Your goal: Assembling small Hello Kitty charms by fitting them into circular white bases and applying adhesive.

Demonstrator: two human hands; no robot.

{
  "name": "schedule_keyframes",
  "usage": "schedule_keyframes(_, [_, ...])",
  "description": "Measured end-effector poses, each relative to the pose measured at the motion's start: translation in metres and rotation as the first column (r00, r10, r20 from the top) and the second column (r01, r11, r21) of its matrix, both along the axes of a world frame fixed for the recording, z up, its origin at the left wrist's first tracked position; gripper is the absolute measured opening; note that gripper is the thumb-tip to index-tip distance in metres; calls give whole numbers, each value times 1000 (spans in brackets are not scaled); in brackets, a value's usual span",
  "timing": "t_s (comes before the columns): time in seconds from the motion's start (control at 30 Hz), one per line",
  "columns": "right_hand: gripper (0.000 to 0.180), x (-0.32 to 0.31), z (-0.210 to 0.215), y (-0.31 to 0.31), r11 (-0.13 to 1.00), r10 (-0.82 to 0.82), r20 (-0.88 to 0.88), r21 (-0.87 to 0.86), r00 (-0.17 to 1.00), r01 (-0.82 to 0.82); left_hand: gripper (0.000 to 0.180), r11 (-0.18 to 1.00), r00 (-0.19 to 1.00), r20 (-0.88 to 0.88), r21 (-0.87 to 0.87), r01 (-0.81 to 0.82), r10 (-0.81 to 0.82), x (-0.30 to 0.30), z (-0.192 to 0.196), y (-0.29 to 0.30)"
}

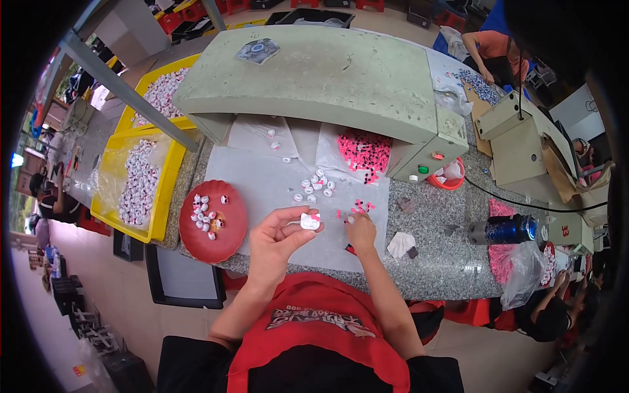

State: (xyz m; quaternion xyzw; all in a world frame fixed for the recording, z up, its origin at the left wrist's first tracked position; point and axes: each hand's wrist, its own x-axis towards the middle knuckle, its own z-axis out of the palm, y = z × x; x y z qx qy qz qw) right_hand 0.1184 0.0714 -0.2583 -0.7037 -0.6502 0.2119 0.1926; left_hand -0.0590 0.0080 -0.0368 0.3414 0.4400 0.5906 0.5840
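Raised over the near edge of the bench, my left hand (272, 241) pinches a small white plastic head-shaped piece (310, 221) with a pink patch, between thumb and fingers. My right hand (361, 234) is down on the white sheet (301, 245), its fingers drawn together among small loose pink pieces (363, 205); whatever lies under its fingertips is hidden. Beyond my hands sits a cluster of similar white pieces (318, 185). A red scalloped dish (190, 243) at left holds several more. Farther back lies a heap of pink and black pieces (363, 149).
A pale green machine housing (301, 72) arches over the far side of the bench. Yellow trays (167, 209) of white pieces stand at left. On the right are a red basket (447, 183), a crumpled white cloth (400, 245) and a blue bottle (504, 229). Other people work farther off.
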Motion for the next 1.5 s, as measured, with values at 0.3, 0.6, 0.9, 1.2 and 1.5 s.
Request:
schedule_keyframes(0.3, [19, -1, 4, 5, 983, 168, 177, -100, 970, -152, 32, 999, 999, 10, -4, -34, 34, -4, 0, -8])
schedule_keyframes(0.6, [7, 4, 186, -31, 986, -109, -841, -159, 531, -50, 34, 998, 998, -50, 57, -32, 35, -1, -2, -15])
schedule_keyframes(0.9, [15, -18, 255, -62, 987, 143, -869, 88, 474, -137, 31, 974, 996, -50, 212, 81, -72, 13, 7, -19])
schedule_keyframes(1.2, [20, -21, 252, -70, 982, 178, -763, 183, 621, -56, 28, 961, 989, 41, 243, 132, -146, 6, 6, -18])
schedule_keyframes(1.5, [19, -13, 255, -65, 947, 318, -717, 268, 620, -175, 24, 930, 983, -136, 331, 161, -122, 10, 9, -19])
